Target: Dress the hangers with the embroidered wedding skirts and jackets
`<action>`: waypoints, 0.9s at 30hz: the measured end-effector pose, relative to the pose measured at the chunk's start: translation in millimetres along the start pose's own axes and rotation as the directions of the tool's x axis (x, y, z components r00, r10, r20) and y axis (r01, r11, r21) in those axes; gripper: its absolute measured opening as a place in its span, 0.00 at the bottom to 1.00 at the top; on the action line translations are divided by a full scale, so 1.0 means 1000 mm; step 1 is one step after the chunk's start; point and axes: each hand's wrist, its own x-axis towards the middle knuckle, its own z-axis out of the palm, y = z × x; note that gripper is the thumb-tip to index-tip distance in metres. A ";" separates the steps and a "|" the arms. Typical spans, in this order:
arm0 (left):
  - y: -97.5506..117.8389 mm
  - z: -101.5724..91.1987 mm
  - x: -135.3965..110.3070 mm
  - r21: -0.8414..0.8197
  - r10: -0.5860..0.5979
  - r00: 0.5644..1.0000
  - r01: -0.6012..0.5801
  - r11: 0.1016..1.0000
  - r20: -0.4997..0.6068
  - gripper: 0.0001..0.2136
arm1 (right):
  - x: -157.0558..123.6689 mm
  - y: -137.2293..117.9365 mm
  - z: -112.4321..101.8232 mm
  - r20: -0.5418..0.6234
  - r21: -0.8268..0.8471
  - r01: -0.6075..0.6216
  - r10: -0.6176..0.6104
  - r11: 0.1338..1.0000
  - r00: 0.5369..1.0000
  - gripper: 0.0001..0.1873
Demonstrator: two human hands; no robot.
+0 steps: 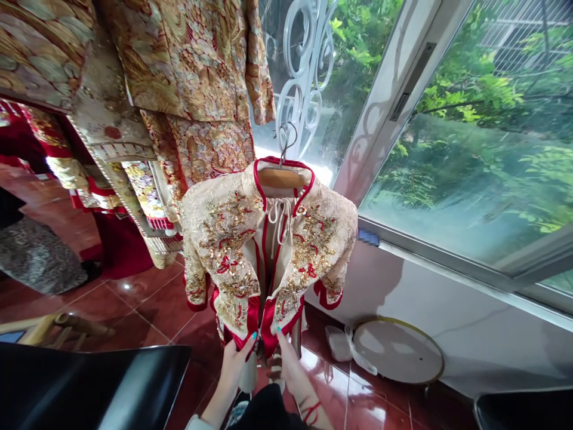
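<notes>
A cream jacket (233, 239) with gold embroidery and red trim hangs open on a wooden hanger (280, 176), whose metal hook catches on a white scrolled window grille (304, 65). My left hand (235, 364) pinches the left front panel's red bottom hem. My right hand (286, 358) pinches the right panel's red hem beside it. Both hands show teal-painted nails. The jacket's inner lining and white neck ties are visible between the panels.
Several red and gold embroidered garments (179, 65) hang at the upper left. A round white tray (396, 349) leans against the low wall under the window (470, 149). A black chair (89, 385) sits at the lower left, on glossy red floor tiles (147, 304).
</notes>
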 end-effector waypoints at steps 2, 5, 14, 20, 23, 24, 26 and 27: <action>-0.003 -0.001 0.002 -0.008 -0.006 1.000 0.006 1.000 0.003 0.22 | -0.005 -0.005 -0.014 -0.009 -0.161 0.006 -0.007 0.987 1.000 0.25; -0.008 -0.001 0.003 -0.015 -0.013 1.000 0.013 1.000 0.017 0.24 | -0.013 -0.015 -0.016 0.062 -0.281 0.199 -0.189 0.939 0.980 0.19; -0.020 -0.001 0.001 0.007 -0.012 0.998 0.012 1.000 0.054 0.24 | -0.013 -0.041 0.010 0.159 -0.469 0.361 -0.325 0.806 0.932 0.10; -0.027 -0.001 0.006 0.036 0.018 0.998 -0.020 0.999 0.059 0.23 | -0.009 -0.039 0.012 0.207 -0.294 0.170 -0.111 0.940 0.972 0.11; -0.030 0.000 0.009 0.056 0.032 0.997 -0.036 0.998 0.070 0.23 | -0.003 -0.039 0.019 0.184 -0.154 -0.066 0.094 0.986 0.979 0.13; -0.031 0.000 0.010 0.063 0.038 0.997 -0.042 0.997 0.074 0.24 | -0.001 -0.040 0.021 0.178 -0.137 -0.091 0.115 0.986 0.977 0.14; -0.033 0.001 0.014 0.076 0.048 0.996 -0.055 0.996 0.080 0.25 | 0.001 -0.043 0.025 0.173 -0.136 -0.082 0.105 0.987 0.979 0.14; -0.034 0.001 0.015 0.082 0.054 0.995 -0.061 0.995 0.081 0.26 | 0.002 -0.044 0.026 0.170 -0.134 -0.068 0.090 0.989 0.981 0.14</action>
